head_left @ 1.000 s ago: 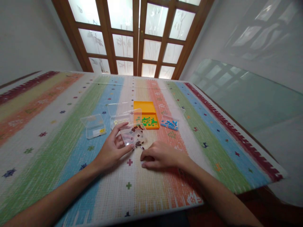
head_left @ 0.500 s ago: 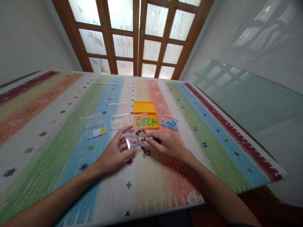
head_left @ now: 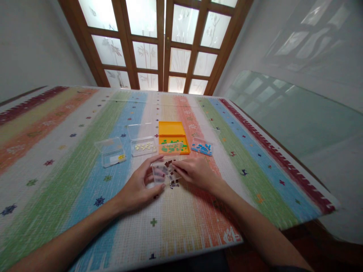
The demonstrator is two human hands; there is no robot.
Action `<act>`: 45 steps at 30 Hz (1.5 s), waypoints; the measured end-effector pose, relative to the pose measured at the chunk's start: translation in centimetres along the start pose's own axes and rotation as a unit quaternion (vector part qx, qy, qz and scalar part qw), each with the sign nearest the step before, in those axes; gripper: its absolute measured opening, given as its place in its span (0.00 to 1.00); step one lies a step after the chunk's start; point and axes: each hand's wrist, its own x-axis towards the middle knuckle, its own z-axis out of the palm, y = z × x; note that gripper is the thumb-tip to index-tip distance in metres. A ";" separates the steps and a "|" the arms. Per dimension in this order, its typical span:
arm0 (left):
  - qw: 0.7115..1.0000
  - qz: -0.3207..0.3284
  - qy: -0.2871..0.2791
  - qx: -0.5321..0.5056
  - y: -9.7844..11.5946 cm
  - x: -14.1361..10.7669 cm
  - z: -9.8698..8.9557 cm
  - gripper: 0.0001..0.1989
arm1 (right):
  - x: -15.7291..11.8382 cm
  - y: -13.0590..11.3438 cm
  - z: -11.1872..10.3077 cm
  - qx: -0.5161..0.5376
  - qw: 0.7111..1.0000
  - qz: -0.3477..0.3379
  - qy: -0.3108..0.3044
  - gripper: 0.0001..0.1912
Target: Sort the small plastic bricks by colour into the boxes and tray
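Observation:
My left hand [head_left: 140, 185] grips the left side of a clear plastic box [head_left: 159, 174], thumb at its near edge. Several small brown pieces [head_left: 170, 163] lie inside toward its right side. The fingers of my right hand [head_left: 195, 172] are pinched together at the box's right part, over the brown pieces; whatever they hold is hidden. A small pile of dark brown pieces [head_left: 174, 184] is on the cloth just at the box's near right edge.
Beyond my hands stand an open orange box [head_left: 172, 129] with green pieces, a clear box [head_left: 144, 147] with cream pieces, a clear box [head_left: 202, 146] with blue pieces, and a clear box [head_left: 113, 156] with yellow pieces. A striped cloth [head_left: 181, 211] covers the table.
The clear box in my left hand has tilted flatter and sits slightly lower. My right hand's fingers have moved a little up and further over the brown pieces.

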 end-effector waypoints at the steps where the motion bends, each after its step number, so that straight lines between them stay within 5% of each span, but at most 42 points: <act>1: 1.000 0.000 0.001 0.000 0.0 0.0 0.0 0.35 | 0.0 0.0 0.0 0.003 1.000 0.000 0.002 0.14; 7: 1.000 0.001 0.003 0.006 0.1 0.0 0.0 0.35 | 0.2 0.0 -0.9 0.045 0.999 0.000 0.006 0.13; 16: 0.999 0.028 -0.010 0.030 -0.6 -0.1 0.3 0.34 | 0.2 0.1 -0.7 0.028 0.996 0.013 -0.088 0.10; 32: 0.999 -0.008 -0.016 -0.041 0.0 0.0 0.2 0.35 | 0.5 -0.4 -0.5 0.185 0.980 0.060 0.040 0.08; 37: 0.997 0.044 0.070 -0.010 0.5 0.8 -1.6 0.37 | 0.7 -0.2 -0.9 0.153 0.970 0.146 0.116 0.10; 41: 0.982 0.072 0.173 0.016 1.0 1.7 -3.4 0.37 | 0.7 -0.1 -0.5 0.137 0.981 0.135 0.032 0.06; 45: 0.975 0.080 0.204 0.027 1.0 2.0 -4.2 0.38 | 1.0 -0.8 0.4 0.146 0.983 0.105 -0.049 0.07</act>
